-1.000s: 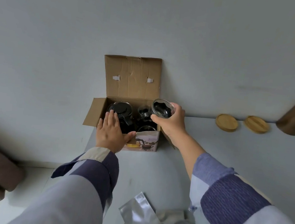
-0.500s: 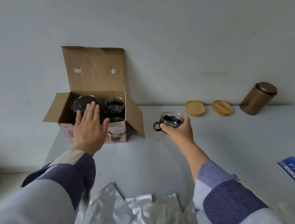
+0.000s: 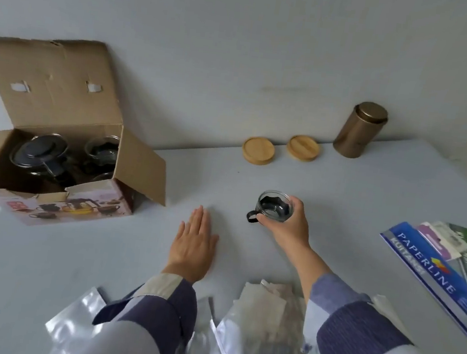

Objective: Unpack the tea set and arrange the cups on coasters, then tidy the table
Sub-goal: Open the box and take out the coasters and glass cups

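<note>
- Glass, with a dark handle, the cup (image 3: pixel 275 207) sits right of the frame's centre in the right hand (image 3: pixel 287 226), whose fingers curl round its rim and side from above; such a grip keeps the handle free and pointing left, and lets the cup go down upright.
- Whether the cup's base touches the table (image 3: pixel 102 249) or hangs just above it cannot be told.
- Flat and relaxed, fingers straight and together, the left hand (image 3: pixel 193 245) rests palm down on the table just left of the cup, holding nothing; it looks like a steadying prop while the other hand works.
- Two wooden coasters (image 3: pixel 258 150) lie side by side toward the upper middle of the frame by the wall, well apart from the cup, so the cup is not yet on one; carrying it up there appears to be the next need.
- At the left of the frame the cardboard box (image 3: pixel 61 93) stands open with its lid leaning on the wall, which leaves the glass teapot (image 3: pixel 40 154) and another cup (image 3: pixel 102 150) inside easy to reach.
- Much of the unpacking seems left to do.
- Silver foil pouches (image 3: pixel 251 339) at the bottom edge and booklets (image 3: pixel 425 271) at the right presumably await the tidying; a bronze canister (image 3: pixel 358 130) stands beside the coasters.
</note>
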A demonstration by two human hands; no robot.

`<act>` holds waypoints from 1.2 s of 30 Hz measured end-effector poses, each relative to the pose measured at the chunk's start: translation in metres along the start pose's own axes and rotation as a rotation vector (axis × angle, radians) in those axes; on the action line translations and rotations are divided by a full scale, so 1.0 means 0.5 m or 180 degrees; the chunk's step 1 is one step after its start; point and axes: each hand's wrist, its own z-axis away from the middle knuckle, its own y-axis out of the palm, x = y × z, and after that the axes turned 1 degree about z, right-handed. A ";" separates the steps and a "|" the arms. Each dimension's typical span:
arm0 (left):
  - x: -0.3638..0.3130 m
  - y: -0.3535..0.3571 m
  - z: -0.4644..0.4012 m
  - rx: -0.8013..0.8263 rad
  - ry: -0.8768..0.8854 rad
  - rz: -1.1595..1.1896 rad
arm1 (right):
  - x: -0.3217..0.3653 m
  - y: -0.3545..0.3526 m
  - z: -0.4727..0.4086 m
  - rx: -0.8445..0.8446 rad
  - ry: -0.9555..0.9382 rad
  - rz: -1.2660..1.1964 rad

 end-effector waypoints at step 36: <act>0.162 -0.272 0.028 -0.1511 -0.0099 -0.0055 | 0.297 0.176 0.092 0.1051 -0.1337 0.1928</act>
